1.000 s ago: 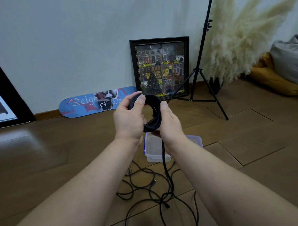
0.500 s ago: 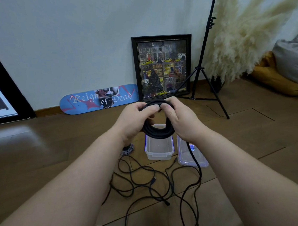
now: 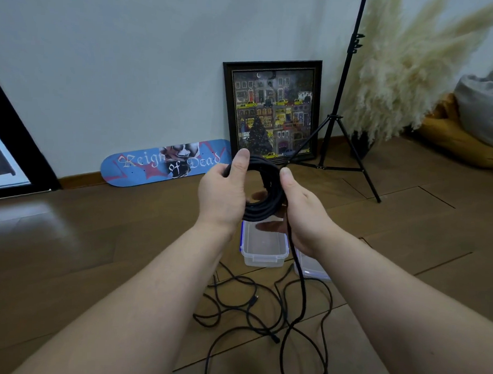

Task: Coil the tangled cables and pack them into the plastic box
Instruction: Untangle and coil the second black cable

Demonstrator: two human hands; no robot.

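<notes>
Head cam, looking down past both forearms: loose black cable point(image 3: 262, 314) sprawls in loops across the wood floor point(image 3: 95, 251) closest in, one strand running up to the right hand point(image 3: 303, 214). Left hand point(image 3: 222, 197) grips the coil point(image 3: 263, 193) with its thumb over the top; right hand curls round the coil's other side. Just under the hands sits the plastic box point(image 3: 265, 250), open, its lid point(image 3: 311, 270) beside it on the right. Floor either side is bare boards. Further back, against the wall: skateboard deck point(image 3: 161, 163), framed picture point(image 3: 271, 108), tripod point(image 3: 341, 117), pampas grass point(image 3: 408, 66), cushions point(image 3: 474, 123) far right.
</notes>
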